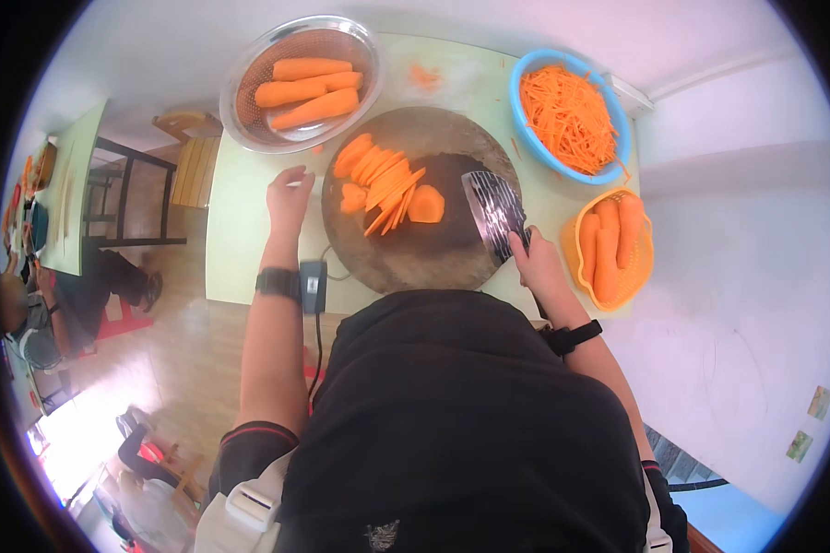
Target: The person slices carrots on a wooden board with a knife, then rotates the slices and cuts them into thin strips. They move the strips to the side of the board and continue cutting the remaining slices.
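Observation:
A wide cleaver [495, 210] lies over the right part of the round chopping board [433, 269], its handle in my right hand [537, 259]. Left of the blade, carrot slices [385, 181] overlap in a fanned row, with a thick carrot chunk [426, 205] at their right end. My left hand [290, 187] is off the board's left edge, above the table, touching no carrot. Its fingers are bent and slightly apart, and nothing shows in them.
Behind the board on the left, a metal colander [241, 118] holds peeled carrots. A blue bowl [523, 124] of shredded carrot and a yellow basket [573, 267] of whole carrots are at the right. A small black device [314, 287] hangs by my left wrist. Other people sit far left.

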Tool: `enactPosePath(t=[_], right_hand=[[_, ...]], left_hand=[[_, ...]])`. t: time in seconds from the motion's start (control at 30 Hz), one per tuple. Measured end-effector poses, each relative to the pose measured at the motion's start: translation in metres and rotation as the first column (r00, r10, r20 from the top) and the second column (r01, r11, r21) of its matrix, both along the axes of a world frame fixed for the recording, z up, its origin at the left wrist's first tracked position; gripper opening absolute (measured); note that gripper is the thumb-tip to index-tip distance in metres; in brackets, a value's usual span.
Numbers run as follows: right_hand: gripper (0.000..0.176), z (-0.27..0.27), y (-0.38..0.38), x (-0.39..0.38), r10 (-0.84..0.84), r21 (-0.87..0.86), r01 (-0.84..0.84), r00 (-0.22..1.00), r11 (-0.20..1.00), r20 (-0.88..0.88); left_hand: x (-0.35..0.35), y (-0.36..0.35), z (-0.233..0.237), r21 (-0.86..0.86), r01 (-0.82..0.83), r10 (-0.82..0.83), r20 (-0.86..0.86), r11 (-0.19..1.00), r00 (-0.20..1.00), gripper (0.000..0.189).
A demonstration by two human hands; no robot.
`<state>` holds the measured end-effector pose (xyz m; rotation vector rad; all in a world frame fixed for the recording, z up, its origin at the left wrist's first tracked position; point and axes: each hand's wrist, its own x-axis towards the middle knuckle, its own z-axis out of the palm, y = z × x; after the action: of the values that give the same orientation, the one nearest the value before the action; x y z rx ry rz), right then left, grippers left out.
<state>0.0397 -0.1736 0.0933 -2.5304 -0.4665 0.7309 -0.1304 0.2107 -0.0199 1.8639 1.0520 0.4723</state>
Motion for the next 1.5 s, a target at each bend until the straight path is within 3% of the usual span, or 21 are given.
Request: enactPosePath(t=[0.03, 0.17, 0.27, 0.4, 0.6, 0.7, 0.73, 0.77, 0.83, 0.87, 0.93, 1.17, 1.27, 1.37, 1.5], right_hand=[[0.038, -0.001, 0.000, 0.001, 0.002, 0.005, -0.002, 1.000, 1.000, -0.005], [0.039, -0.002, -0.002, 0.002, 0.008, 0.002, -0.008, 1.000, 1.000, -0.021], [0.040, -0.002, -0.002, 0.002, 0.003, 0.009, -0.003, 1.000, 1.000, -0.005], [0.040, 0.000, -0.001, 0.002, -0.002, 0.010, 0.002, 1.000, 1.000, -0.013], [0.040, 0.000, 0.000, 0.000, -0.007, -0.005, 0.007, 1.000, 1.000, 0.009], [0.040, -0.007, -0.005, 0.001, 0.013, -0.044, -0.012, 1.000, 0.999, 0.025], [0.040, -0.013, -0.007, 0.001, 0.054, -0.026, -0.052, 0.995, 0.998, 0.078], [0.040, -0.016, -0.008, 0.002, 0.095, -0.011, -0.094, 0.987, 0.995, 0.131], [0.038, -0.008, -0.005, -0.001, 0.107, -0.049, -0.102, 0.987, 0.994, 0.121], [0.037, -0.006, -0.005, -0.002, 0.185, -0.037, -0.181, 0.959, 0.983, 0.217], [0.034, -0.003, -0.003, -0.007, 0.272, -0.047, -0.272, 0.904, 0.961, 0.329], [0.034, -0.003, 0.002, -0.004, 0.289, -0.092, -0.274, 0.913, 0.957, 0.289], [0.033, -0.006, 0.001, 0.001, 0.236, -0.059, -0.230, 0.909, 0.971, 0.343], [0.033, -0.002, 0.000, 0.002, 0.203, -0.052, -0.198, 0.917, 0.979, 0.343], [0.031, 0.002, 0.002, -0.004, 0.262, -0.056, -0.257, 0.921, 0.965, 0.289]], left_hand=[[0.007, 0.008, -0.005, 0.092, -0.041, 0.042, -0.013, 0.995, 0.999, 0.042], [0.045, 0.019, -0.007, 0.108, -0.087, 0.100, -0.121, 0.990, 0.988, 0.042], [0.065, 0.017, -0.014, 0.159, -0.251, 0.271, -0.117, 0.955, 0.955, 0.041], [0.065, 0.015, -0.002, 0.121, -0.154, 0.182, -0.266, 0.981, 0.947, 0.048], [0.059, 0.030, -0.029, 0.086, -0.175, 0.187, -0.156, 0.981, 0.970, 0.046], [0.057, 0.055, -0.071, 0.095, -0.135, 0.148, -0.140, 0.986, 0.979, 0.046], [0.056, 0.051, -0.060, 0.112, -0.144, 0.163, -0.186, 0.983, 0.969, 0.045], [0.051, 0.045, -0.048, 0.070, -0.128, 0.135, -0.103, 0.989, 0.985, 0.044], [0.042, 0.049, -0.046, 0.107, -0.108, 0.128, -0.200, 0.988, 0.971, 0.041], [0.035, 0.047, -0.046, 0.102, -0.098, 0.117, -0.199, 0.990, 0.973, 0.041], [0.015, 0.038, -0.029, 0.062, -0.091, 0.091, -0.004, 0.994, 0.996, 0.037], [-0.036, 0.005, 0.042, -0.098, -0.110, 0.126, 0.174, 0.989, 0.977, 0.027], [-0.038, -0.021, 0.067, -0.068, -0.042, 0.055, 0.216, 0.997, 0.975, 0.021], [-0.028, -0.052, 0.076, 0.026, 0.149, -0.151, 0.185, 0.989, 0.971, 0.009], [0.004, -0.107, 0.103, 0.236, 0.383, -0.421, 0.134, 0.893, 0.897, 0.008]])
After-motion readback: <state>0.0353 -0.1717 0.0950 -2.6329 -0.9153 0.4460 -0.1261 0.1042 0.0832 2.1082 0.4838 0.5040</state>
